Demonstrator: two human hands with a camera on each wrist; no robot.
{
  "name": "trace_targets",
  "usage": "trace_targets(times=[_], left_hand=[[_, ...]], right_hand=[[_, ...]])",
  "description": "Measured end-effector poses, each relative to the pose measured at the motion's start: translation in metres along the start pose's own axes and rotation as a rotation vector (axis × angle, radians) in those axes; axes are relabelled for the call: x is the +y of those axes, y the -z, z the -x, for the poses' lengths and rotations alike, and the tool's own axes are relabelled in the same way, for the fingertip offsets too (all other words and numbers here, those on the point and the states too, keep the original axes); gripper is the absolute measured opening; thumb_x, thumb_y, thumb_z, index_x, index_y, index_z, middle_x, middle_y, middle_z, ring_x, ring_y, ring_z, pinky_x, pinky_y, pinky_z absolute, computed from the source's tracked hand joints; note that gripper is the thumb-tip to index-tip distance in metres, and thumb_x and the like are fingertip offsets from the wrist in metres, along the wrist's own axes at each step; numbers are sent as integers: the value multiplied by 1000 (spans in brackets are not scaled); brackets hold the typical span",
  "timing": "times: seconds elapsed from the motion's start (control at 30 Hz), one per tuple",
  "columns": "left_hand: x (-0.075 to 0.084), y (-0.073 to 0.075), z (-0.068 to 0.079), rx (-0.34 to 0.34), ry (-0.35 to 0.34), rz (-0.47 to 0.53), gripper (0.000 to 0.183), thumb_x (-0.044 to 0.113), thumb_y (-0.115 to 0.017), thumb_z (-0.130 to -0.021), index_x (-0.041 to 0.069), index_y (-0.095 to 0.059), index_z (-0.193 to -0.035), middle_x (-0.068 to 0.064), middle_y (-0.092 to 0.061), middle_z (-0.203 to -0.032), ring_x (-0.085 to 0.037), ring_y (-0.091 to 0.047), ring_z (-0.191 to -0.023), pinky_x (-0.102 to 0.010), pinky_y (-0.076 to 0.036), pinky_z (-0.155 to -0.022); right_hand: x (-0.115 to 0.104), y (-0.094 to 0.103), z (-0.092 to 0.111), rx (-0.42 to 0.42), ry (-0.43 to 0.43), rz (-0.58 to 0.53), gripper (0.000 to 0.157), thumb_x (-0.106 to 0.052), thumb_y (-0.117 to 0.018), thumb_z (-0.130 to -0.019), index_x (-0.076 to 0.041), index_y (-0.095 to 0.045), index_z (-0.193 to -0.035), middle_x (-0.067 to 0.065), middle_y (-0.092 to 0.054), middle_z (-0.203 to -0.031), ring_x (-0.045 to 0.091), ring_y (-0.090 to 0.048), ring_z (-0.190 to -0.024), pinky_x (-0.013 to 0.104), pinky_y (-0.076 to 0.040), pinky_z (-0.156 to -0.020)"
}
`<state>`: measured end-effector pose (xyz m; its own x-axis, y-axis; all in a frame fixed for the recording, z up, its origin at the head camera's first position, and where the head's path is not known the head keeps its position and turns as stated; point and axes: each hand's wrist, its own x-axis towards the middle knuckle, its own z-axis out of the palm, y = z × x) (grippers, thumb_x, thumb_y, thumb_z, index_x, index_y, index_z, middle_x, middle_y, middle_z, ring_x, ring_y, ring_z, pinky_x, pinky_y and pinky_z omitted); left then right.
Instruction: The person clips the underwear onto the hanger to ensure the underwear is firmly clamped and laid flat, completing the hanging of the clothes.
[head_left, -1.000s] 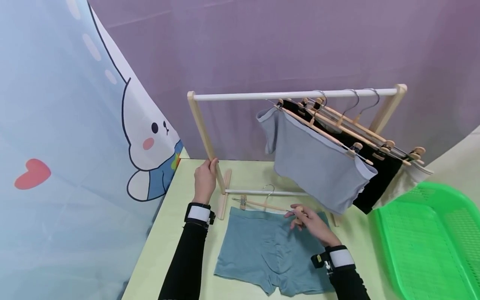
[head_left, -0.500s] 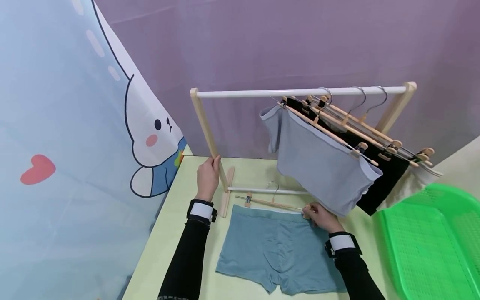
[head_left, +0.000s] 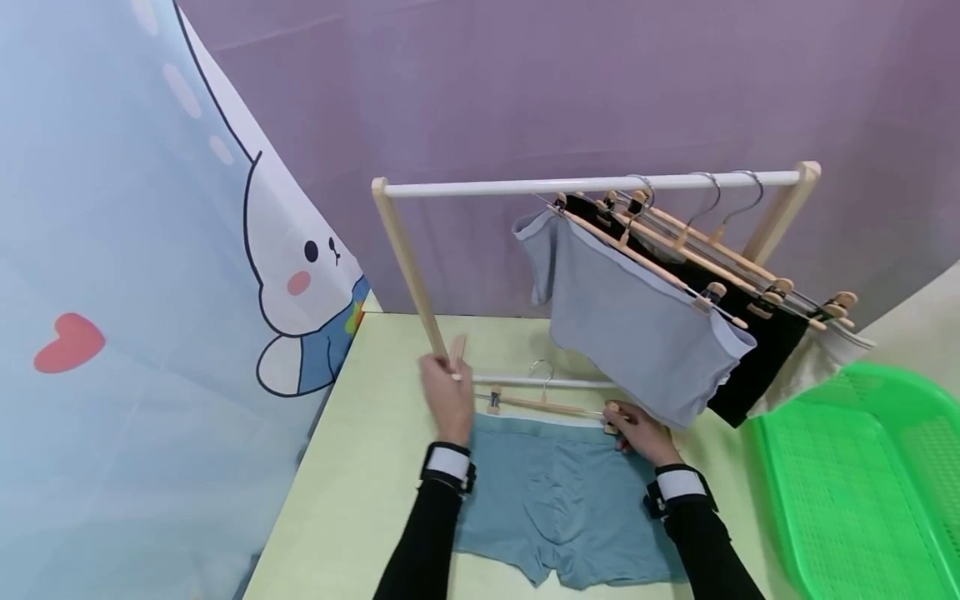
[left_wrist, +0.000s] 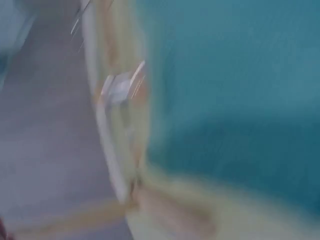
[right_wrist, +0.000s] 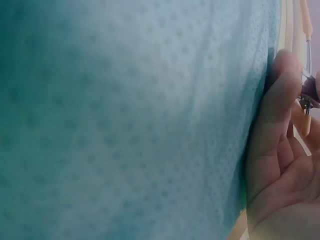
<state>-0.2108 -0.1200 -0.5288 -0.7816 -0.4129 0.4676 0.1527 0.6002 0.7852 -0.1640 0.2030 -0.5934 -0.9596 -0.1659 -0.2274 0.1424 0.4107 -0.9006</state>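
Observation:
Teal boxer shorts (head_left: 558,500) lie flat on the table, waistband toward the rack. Along that waistband rests a wooden clip hanger (head_left: 547,407) with a metal hook. My right hand (head_left: 645,435) pinches the clip (head_left: 610,422) at the hanger's right end; the right wrist view shows the fingers (right_wrist: 286,85) beside it and the teal cloth close up. My left hand (head_left: 447,398) is by the foot of the rack's left post (head_left: 408,258), short of the hanger's left clip (head_left: 494,400). The left wrist view is blurred and hides that hand's fingers.
A clothes rack with a white top rail (head_left: 480,188) stands behind. From its right half hang light grey-blue shorts (head_left: 630,308), a black garment (head_left: 780,342) and a cream one (head_left: 813,367). On the right sits a green plastic basket (head_left: 780,500).
My left hand has left the rack's post and moved right and toward me. My right hand, loose over the hanger's right end a second ago, now pinches the clip a little farther right.

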Motion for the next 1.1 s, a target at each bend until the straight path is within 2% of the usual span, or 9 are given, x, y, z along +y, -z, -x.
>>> trace_targets(times=[0.07,0.23,0.3,0.37,0.5,0.6,0.73,0.9,1.1], left_hand=[[5,-16,22,-202,-43,-60,22,13,-62,-95,5,-52,-112,-9,-55,-98,-20,-55,-84,-33,-49,-70],[37,-62,55,-848,-233,-237,38,25,-59,-101,7,-51,-134,-8,-59,-125,-19,-60,-111,-30,-51,-91],[52,-76,61,-1012,-315,-300,46,32,-56,-102,8,-49,-141,-7,-56,-135,-19,-56,-123,-30,-47,-99],[65,-86,66,-1109,-380,-344,50,36,-53,-104,8,-47,-145,-7,-52,-144,-20,-50,-132,-29,-43,-107],[81,-103,73,-1175,-473,-375,44,39,-47,-105,11,-57,-138,-4,-53,-145,-17,-51,-133,-26,-41,-107],[80,-114,78,-1200,-497,-337,31,36,-47,-106,13,-68,-108,-1,-67,-113,-9,-63,-99,-18,-47,-83],[73,-130,88,-1217,-433,-228,29,31,-51,-105,15,-57,-82,3,-51,-71,-7,-47,-61,-17,-36,-56],[61,-140,91,-1224,-379,-94,25,30,-59,-101,13,-62,-82,6,-46,-62,-4,-42,-54,-16,-35,-53],[55,-141,89,-1253,-263,17,37,36,-65,-97,17,-48,-70,7,-35,-56,-6,-34,-47,-20,-29,-49]], right_hand=[[0,-1,2,-2,2,-5,53,-35,-55,-103,2,-48,-139,19,-64,-102,21,-62,-68,32,-52,-62],[-2,4,7,24,22,103,48,-18,-63,-99,8,-45,-135,18,-63,-98,21,-62,-74,32,-51,-64],[-4,5,11,43,46,185,44,-15,-63,-98,9,-48,-130,18,-63,-100,23,-62,-81,35,-51,-67],[-4,4,13,77,79,254,38,-14,-64,-97,8,-53,-126,19,-63,-103,27,-62,-87,39,-51,-71],[-2,-1,15,142,150,312,32,-13,-68,-94,3,-61,-122,19,-66,-108,34,-64,-95,47,-53,-80],[-2,-6,14,187,201,326,27,-14,-73,-90,-4,-67,-114,13,-67,-101,26,-64,-88,43,-53,-77],[-2,-9,16,247,244,356,19,-12,-76,-87,-7,-69,-104,7,-64,-91,20,-60,-80,38,-49,-71],[-2,-5,22,269,234,429,24,-11,-72,-90,-3,-69,-112,13,-67,-104,32,-64,-95,48,-52,-83],[-5,2,30,289,191,485,45,-7,-73,-88,6,-55,-127,26,-58,-121,45,-56,-114,57,-47,-93]])
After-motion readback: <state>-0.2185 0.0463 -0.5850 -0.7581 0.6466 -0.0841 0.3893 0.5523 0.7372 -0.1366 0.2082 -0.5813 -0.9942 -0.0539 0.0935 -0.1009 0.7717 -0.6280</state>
